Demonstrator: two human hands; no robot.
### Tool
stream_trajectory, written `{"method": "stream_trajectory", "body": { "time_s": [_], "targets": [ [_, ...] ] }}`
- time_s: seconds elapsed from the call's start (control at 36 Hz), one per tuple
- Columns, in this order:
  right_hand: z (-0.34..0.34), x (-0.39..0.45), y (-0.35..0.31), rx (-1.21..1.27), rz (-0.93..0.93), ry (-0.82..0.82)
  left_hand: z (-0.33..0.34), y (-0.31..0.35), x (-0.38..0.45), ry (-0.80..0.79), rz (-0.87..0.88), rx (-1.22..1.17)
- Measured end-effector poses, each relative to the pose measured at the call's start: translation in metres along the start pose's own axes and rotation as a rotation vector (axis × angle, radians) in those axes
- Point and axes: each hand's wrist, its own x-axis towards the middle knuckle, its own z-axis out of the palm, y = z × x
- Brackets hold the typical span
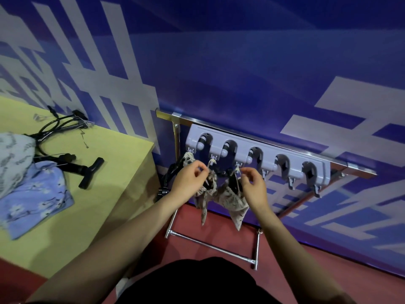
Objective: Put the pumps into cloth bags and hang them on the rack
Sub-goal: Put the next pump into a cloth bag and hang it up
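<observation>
both hands point(192, 179) pinching bag point(232, 200) drawstrings, seemingly

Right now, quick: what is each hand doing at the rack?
Left hand: pinches a drawstring of the patterned cloth bag.
Right hand: pinches the bag's other drawstring under the rack.

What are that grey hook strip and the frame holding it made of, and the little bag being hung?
The grey hook strip looks like moulded plastic: matte, with rounded edges. The frame seems to be chromed metal tubing, bright and reflective. The patterned bag looks like soft woven cloth, since it sags and creases; its drawstring seems to be pale cord.
</observation>
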Motion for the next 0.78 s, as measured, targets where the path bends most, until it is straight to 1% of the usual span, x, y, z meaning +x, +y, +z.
{"method": "stream_trajectory", "body": {
  "time_s": [0.08,0.19,0.25,0.31,0.39,0.5,0.56,0.67,0.78],
  "targets": [
    [0.004,-0.007,0.000,-0.025,0.032,0.052,-0.006,-0.001,0.003,-0.044,-0.005,0.001],
    [0.011,-0.024,-0.015,-0.001,0.057,0.245,-0.015,-0.010,0.005,-0.089,0.009,0.006],
    [0.018,-0.034,-0.029,0.029,0.013,0.313,-0.025,-0.016,0.003,-0.094,0.013,-0.011],
    [0.033,-0.040,-0.048,0.073,-0.068,0.318,-0.041,-0.027,0.002,-0.088,0.020,-0.040],
    [0.066,-0.045,-0.078,0.112,-0.181,0.268,-0.075,-0.046,0.000,-0.048,0.042,-0.086],
    [0.135,-0.049,-0.127,0.165,-0.271,0.136,-0.140,-0.081,-0.003,0.019,-0.011,-0.189],
    [0.179,-0.054,-0.149,0.204,-0.252,0.060,-0.182,-0.105,-0.011,0.057,-0.037,-0.228],
    [0.280,-0.079,-0.178,0.231,-0.111,-0.082,-0.273,-0.172,-0.028,0.123,-0.123,-0.236],
    [0.369,-0.106,-0.198,0.197,-0.026,-0.275,-0.353,-0.241,-0.038,0.151,-0.235,-0.217]
  ]
}}
